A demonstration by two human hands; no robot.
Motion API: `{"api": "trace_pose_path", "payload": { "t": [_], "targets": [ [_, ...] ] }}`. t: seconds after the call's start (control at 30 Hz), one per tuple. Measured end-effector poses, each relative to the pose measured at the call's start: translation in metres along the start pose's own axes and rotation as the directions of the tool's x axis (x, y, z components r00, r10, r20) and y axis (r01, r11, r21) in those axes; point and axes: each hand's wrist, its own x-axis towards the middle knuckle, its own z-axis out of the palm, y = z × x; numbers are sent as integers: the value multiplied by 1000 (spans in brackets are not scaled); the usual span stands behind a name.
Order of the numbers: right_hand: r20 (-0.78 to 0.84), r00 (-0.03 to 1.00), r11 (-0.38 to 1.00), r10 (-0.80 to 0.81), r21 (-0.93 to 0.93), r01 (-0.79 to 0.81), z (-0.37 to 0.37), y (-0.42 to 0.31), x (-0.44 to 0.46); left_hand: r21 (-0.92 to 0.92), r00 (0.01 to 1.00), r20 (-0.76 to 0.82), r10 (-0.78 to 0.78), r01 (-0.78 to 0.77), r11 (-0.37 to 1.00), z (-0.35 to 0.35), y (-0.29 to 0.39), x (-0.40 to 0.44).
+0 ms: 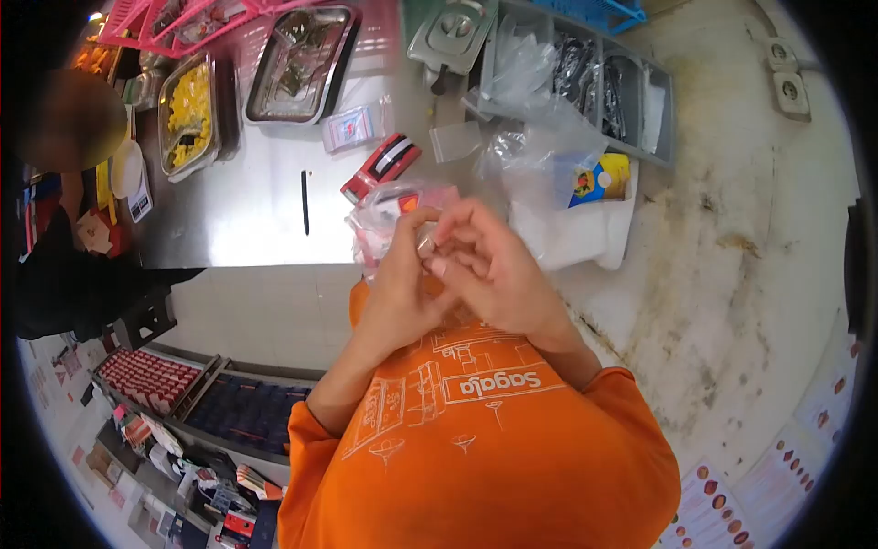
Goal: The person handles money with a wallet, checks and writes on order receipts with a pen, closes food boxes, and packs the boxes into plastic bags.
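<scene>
Plastic bags (373,220) crowd the left hand (399,288), a red device (381,168) beyond.

A tray (216,128) holds yellow pieces (190,96), perhaps food

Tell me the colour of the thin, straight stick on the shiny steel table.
Black; the thin, straight stick shows best in the head view.

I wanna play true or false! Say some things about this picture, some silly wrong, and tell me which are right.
1. The shirt is orange. True.
2. The black stick is inside a tray. False: the black stick lies on the shiny table.
3. The yellow pieces are in a tub. True.
4. The two hands are far apart. False: the left hand and right hand are close together.
</scene>
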Motion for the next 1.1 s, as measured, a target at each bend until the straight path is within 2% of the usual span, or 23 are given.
{"api": "trace_pose_path", "payload": {
  "t": [0.03, 0.1, 0.17, 0.2, 0.3, 0.33, 0.37, 0.43, 0.47, 0.5, 0.53, 0.63, 0.73, 0.77, 0.8, 0.83, 0.9, 0.93, 0.97, 1.0, 1.03, 1.07, 1.1],
  "targets": [
    [69, 998, 1000, -3, -4, 3, -2, -1, 0, 17, 1000, 23, -18, 17, 1000, 0, -1, 3],
    [36, 968, 918, -249, -309, 248, -32, 6, 0, -76, 999, -4, -38, 38, 996, -4, -1, 10],
    [127, 908, 725, -400, -563, 398, -51, 32, 13, -302, 990, -114, -80, 42, 952, -7, -1, 11],
    [208, 881, 607, -425, -656, 448, -51, 55, 31, -313, 987, -76, -140, 109, 944, -5, 9, 10],
    [214, 954, 965, -211, -108, 238, -28, 136, 56, -80, 963, 88, 254, -248, 966, 20, 22, 20],
    [209, 966, 983, -150, 137, 123, -22, 159, 59, -59, 969, 107, 221, -216, 975, 20, 22, 19],
    [175, 959, 971, -221, 132, 200, -21, 173, 61, -33, 974, 123, 188, -186, 982, 18, 18, 18],
    [139, 898, 879, -416, -193, 437, -27, 165, 82, 27, 981, 143, 131, -137, 990, 9, -1, 24],
    [159, 843, 703, -514, -485, 520, -27, 149, 90, 103, 982, 68, 176, -183, 978, -4, -23, 22],
    [201, 785, 452, -586, -722, 523, -25, 136, 89, 72, 998, -9, 67, -67, 995, -18, -24, 17],
    [-164, 872, 757, -462, -585, 291, -17, 124, 82, 258, 989, -77, 129, -106, 960, -20, -31, 14],
    [-256, 933, 888, -252, -444, 118, -1, 84, 74, 440, 964, -20, 266, -231, 868, 17, -75, 15],
    [7, 963, 708, -269, -676, 203, 6, 117, 73, 426, 968, -51, 248, -203, 881, 59, -132, 35],
    [92, 970, 618, -223, -756, 214, 6, 119, 70, 409, 973, -90, 213, -159, 899, 73, -151, 38],
    [227, 973, 599, -37, -775, 203, -4, 108, 68, 385, 974, -135, 181, -117, 915, 84, -166, 44],
    [369, 929, 631, -22, -716, 299, -19, 98, 67, 359, 972, -183, 147, -73, 931, 90, -173, 49],
    [628, 778, 701, -9, -551, 453, -57, 72, 69, 301, 973, -26, 231, -213, 930, 86, -177, 46],
    [674, 736, 790, 67, -486, 374, -75, 38, 79, 268, 959, 50, 279, -282, 921, 84, -179, 44],
    [722, 679, 861, 132, -423, 282, -98, 6, 97, 176, 974, 27, 223, -224, 958, 87, -184, 44],
    [532, 810, 805, 247, -577, 134, -128, -7, 117, 84, 986, 12, 166, -167, 982, 93, -191, 43],
    [338, 940, 737, 44, -647, 198, -160, -6, 150, 109, 968, 32, 248, -250, 962, 85, -178, 45],
    [43, 995, 697, -91, -710, 94, -188, -9, 188, 131, 943, 51, 329, -333, 934, 77, -164, 47],
    [-213, 908, 609, -361, -791, 57, -211, -7, 228, 34, 937, 87, 339, -343, 939, 78, -168, 45]
  ]
}}
